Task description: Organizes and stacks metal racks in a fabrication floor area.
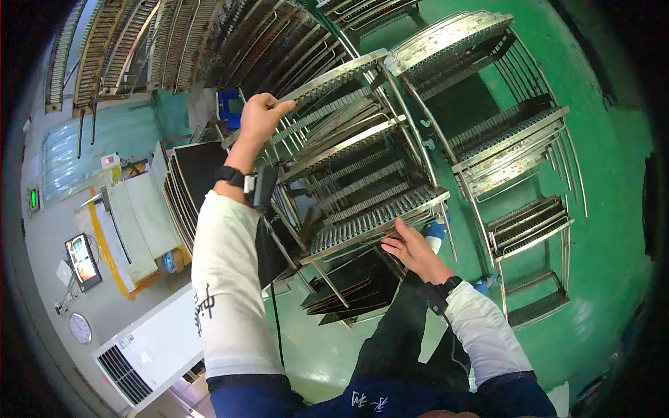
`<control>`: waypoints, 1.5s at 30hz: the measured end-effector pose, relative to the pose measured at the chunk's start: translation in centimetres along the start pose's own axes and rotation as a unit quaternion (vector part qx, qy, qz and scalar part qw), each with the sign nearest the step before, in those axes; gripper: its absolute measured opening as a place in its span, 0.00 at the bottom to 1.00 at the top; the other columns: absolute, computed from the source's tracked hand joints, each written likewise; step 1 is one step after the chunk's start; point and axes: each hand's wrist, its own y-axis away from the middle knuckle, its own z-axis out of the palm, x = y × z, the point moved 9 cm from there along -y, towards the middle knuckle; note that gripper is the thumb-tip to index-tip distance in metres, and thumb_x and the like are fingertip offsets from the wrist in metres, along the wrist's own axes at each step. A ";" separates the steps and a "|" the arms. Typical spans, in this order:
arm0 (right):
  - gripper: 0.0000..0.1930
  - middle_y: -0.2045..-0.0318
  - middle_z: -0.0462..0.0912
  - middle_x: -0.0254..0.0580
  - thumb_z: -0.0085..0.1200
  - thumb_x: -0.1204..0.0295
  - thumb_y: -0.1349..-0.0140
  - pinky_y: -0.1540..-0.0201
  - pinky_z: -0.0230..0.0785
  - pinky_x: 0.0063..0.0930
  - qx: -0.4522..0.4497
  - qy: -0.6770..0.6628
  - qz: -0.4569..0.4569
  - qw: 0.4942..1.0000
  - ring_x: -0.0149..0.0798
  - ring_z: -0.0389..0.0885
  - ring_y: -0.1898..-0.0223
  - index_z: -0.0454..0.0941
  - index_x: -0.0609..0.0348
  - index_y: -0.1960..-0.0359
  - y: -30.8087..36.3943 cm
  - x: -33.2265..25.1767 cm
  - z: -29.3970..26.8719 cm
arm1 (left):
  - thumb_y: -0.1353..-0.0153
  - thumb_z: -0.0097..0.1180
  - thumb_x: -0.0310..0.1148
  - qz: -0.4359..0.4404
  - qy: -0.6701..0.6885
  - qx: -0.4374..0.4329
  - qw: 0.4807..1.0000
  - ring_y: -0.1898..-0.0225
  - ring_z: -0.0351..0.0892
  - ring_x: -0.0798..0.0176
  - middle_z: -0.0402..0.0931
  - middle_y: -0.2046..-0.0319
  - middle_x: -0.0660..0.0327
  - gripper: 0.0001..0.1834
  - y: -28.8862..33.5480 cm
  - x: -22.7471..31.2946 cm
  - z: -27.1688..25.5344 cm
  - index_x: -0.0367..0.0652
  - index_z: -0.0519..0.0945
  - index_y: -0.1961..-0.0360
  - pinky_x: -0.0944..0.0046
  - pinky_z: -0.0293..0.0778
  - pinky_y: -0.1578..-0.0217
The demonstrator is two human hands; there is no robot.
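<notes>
In front of me stands a metal slotted rack point(376, 219) with comb-like rails on several levels. My left hand point(261, 120) is raised by its far left corner. The fingers there are curled in with thumb and forefinger together; what they hold, if anything, I cannot make out. Low at the near side, my right hand point(414, 252) is beside the rack's front rail, thumb apart from the stretched fingers. Nothing plainly shows in it. Thin dark boards point(355, 289) stand at the lower level, below that rail. Both wrists wear black straps with small devices.
A second slotted rack point(509, 153) stands to the right on the green floor point(606, 251). More slotted racks point(132, 49) fill the far left. At left are a stack of dark panels point(185, 188), a screen point(83, 261), a wall clock point(80, 327) and a white air conditioner point(153, 348).
</notes>
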 end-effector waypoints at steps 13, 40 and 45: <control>0.17 0.57 0.80 0.46 0.55 0.61 0.32 0.53 0.78 0.34 0.079 0.035 -0.013 0.996 0.41 0.81 0.58 0.74 0.62 0.51 0.9 -1.3 2.1 | 0.52 0.73 0.42 0.180 -0.065 0.016 0.981 0.71 0.72 0.54 0.71 0.74 0.53 0.23 5.7 11.8 -5.8 0.34 0.75 0.70 0.58 0.69 0.68; 0.15 0.71 0.81 0.33 0.65 0.62 0.40 0.80 0.71 0.20 0.113 0.007 -0.266 0.957 0.27 0.75 0.77 0.78 0.60 0.60 17.5 -8.4 5.6 | 0.52 0.62 0.19 0.305 -0.014 0.062 0.950 0.76 0.55 0.67 0.56 0.79 0.63 0.16 16.4 31.0 -18.2 0.39 0.64 0.77 0.67 0.54 0.74; 0.12 0.70 0.83 0.34 0.61 0.63 0.37 0.81 0.66 0.20 0.153 -0.058 -0.374 0.913 0.27 0.77 0.76 0.80 0.58 0.62 23.8 -12.3 0.6 | 0.53 0.63 0.19 0.360 0.060 0.041 0.930 0.77 0.55 0.68 0.57 0.80 0.65 0.15 17.9 39.0 -15.0 0.40 0.65 0.79 0.66 0.53 0.75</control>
